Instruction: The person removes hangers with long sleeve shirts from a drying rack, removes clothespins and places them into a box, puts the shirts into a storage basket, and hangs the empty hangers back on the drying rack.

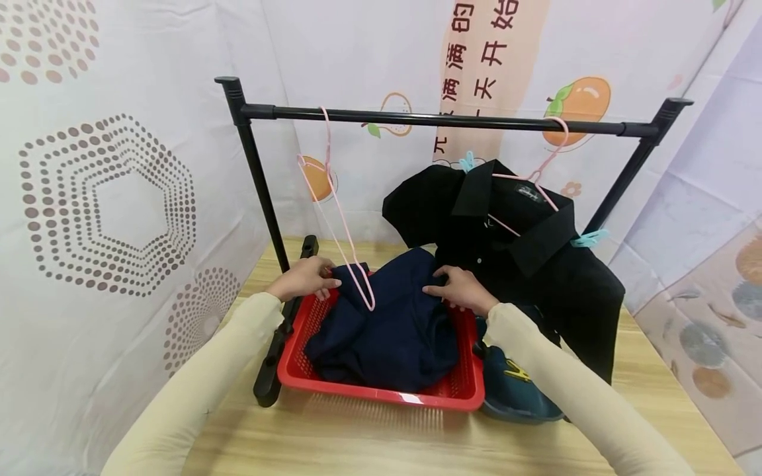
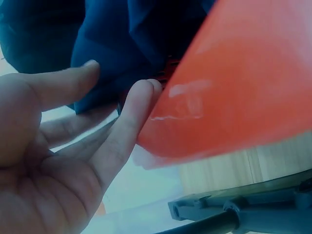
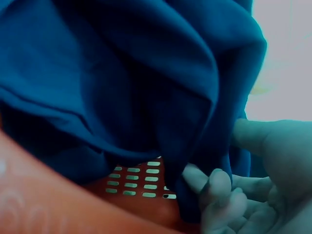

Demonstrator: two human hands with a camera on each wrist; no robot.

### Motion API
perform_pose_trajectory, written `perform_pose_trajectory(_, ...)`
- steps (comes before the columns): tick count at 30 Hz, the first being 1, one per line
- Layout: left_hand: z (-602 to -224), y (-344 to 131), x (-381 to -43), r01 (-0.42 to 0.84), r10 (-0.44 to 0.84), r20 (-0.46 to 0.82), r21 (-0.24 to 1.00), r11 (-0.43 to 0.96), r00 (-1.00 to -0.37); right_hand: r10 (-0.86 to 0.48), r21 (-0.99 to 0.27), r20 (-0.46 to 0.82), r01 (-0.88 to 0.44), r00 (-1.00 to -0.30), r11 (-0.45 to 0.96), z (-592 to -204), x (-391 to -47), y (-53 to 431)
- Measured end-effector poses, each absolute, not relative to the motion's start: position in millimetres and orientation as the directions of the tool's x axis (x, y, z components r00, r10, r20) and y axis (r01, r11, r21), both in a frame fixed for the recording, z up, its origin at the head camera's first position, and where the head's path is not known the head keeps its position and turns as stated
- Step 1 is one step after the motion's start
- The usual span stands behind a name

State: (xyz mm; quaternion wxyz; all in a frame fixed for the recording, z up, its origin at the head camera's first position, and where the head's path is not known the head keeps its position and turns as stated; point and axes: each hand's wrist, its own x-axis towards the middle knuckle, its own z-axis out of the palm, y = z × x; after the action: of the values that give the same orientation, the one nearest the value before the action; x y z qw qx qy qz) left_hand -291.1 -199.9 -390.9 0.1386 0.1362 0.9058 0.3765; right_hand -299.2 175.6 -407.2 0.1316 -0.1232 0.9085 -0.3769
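Observation:
A dark navy cloth garment (image 1: 393, 330) lies bunched in a red plastic basket (image 1: 381, 395), its far part lifted between the two hands. At its left corner the left hand (image 1: 305, 276) pinches the cloth; in the left wrist view the thumb lies over the fabric (image 2: 109, 53) and the other fingers are beneath, beside the basket wall. The right hand (image 1: 463, 289) grips the garment's right side, with the folds (image 3: 195, 97) hanging between thumb and fingers in the right wrist view. A bare pink hanger (image 1: 342, 218) hangs in front of the garment's upper left part.
A black rack (image 1: 417, 119) spans the table (image 1: 333, 443). On its right side, a black collared shirt (image 1: 512, 231) hangs on a pink hanger (image 1: 550, 152) with light blue clips (image 1: 589, 238). Below the shirt, a dark teal basin (image 1: 518, 396) holds a yellow clip (image 1: 516, 371).

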Motion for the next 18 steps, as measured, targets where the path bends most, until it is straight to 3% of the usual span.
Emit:
perform_pose_trajectory(6,-391.6,-200.7,-289.2,0.214,0.407,-0.108,0.714,0.667,-0.907,-0.338,-0.712,-0.028,-0.219,-0.941,0.667,-412.0,-300.3,169.8)
perform_pose_trajectory(18,-371.6,-208.2,-282.8,0.296,0.431,0.011,0.744,0.599,-0.902,-0.322,-0.800,0.055,-0.234,-0.945,0.552,-394.8,-299.2,169.7)
